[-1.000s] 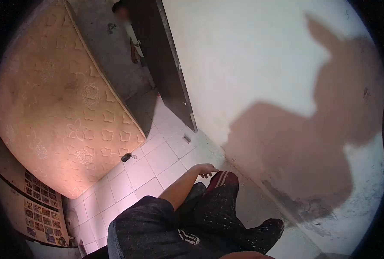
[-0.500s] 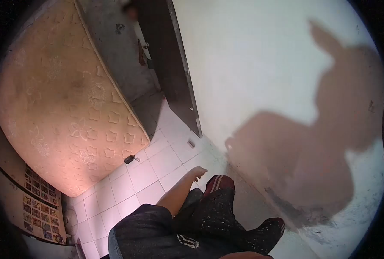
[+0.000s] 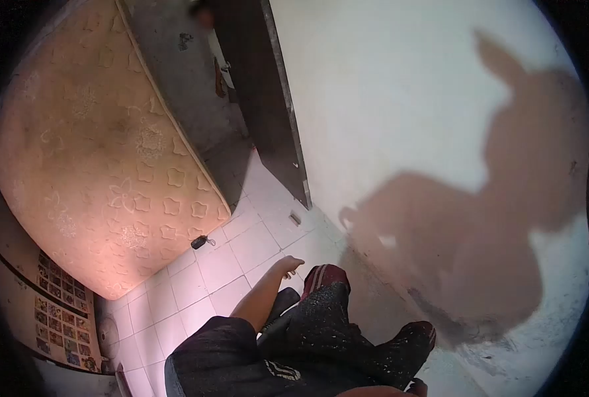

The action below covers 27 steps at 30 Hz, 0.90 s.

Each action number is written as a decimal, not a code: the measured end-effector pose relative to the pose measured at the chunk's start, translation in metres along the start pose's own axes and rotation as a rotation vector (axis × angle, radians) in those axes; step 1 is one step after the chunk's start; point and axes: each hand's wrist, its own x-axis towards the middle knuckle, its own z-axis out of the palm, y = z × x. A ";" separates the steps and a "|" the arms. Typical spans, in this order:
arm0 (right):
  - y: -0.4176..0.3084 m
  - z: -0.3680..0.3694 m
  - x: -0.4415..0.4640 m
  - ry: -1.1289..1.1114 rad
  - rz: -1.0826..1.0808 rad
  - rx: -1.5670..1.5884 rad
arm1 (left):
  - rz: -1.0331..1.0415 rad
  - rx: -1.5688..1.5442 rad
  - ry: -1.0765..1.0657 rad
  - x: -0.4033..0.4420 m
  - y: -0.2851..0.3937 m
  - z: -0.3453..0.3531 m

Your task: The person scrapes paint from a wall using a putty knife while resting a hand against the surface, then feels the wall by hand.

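Observation:
My left hand (image 3: 289, 266) hangs over the pale floor tiles, just left of my bent knee in dark trousers with a maroon, white-striped patch (image 3: 325, 276). Its index finger points outward, the other fingers are loosely bent, and nothing shows in it. At the bottom edge my right hand (image 3: 417, 387) is only partly in view, dark and close to my other leg (image 3: 403, 351); whether it holds anything cannot be made out. A small black object with a loop (image 3: 200, 242) lies on the floor by the mattress.
A patterned mattress (image 3: 102, 159) leans at the left. Behind the dark door (image 3: 258, 86) a person (image 3: 216, 59) is partly visible. A small block (image 3: 295, 218) lies on the tiles. Picture sheets (image 3: 63, 334) are at lower left. The right wall (image 3: 374, 86) carries a large shadow.
My left hand has moved left, away from my knee. Part of my right hand has come into view at the bottom. The knee has shifted slightly left.

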 end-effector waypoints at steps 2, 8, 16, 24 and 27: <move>0.001 0.000 0.000 -0.004 -0.001 0.002 | -0.019 -0.012 -0.011 -0.002 -0.004 -0.003; 0.001 0.002 0.005 -0.009 0.011 0.008 | -0.051 -0.086 0.028 -0.012 -0.022 -0.016; 0.050 0.004 0.086 -0.092 -0.180 0.099 | -0.102 -0.150 -0.046 -0.005 -0.055 -0.034; -0.053 0.008 -0.036 0.123 -0.070 0.072 | -0.116 -0.030 -0.071 -0.004 -0.042 -0.044; -0.055 0.005 -0.046 0.069 -0.171 0.039 | -0.100 0.019 -0.108 -0.005 -0.040 -0.042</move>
